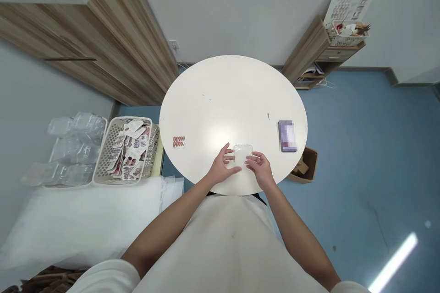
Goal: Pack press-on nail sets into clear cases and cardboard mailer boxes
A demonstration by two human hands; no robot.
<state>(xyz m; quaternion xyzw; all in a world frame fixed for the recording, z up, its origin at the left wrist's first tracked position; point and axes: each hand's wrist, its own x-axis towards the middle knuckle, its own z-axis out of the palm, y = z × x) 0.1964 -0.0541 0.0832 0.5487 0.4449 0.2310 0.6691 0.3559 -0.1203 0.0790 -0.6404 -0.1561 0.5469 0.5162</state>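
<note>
A small clear plastic box (pixel 243 150) with rounded corners is at the near edge of the white table, between my two hands. My left hand (pixel 222 167) is on its left side, thumb and fingers spread, fingertips close to or touching the box's edge. On the other side, the curled fingers of my right hand (pixel 260 168) overlap the box's right edge and grip it there. Off to the left lies a card of reddish press-on nails (pixel 178 142) in two rows. A purple pack (pixel 287 136), partly pixelated, rests at the table's right.
The oval white table (pixel 227 87) bears a small dark mark. Left of it are a white basket of nail cards (pixel 99 165) and stacked clear plastic boxes (pixel 74 151). A cardboard box (pixel 311 165) stands on the floor at right, and a wooden shelf unit (pixel 309 50) behind.
</note>
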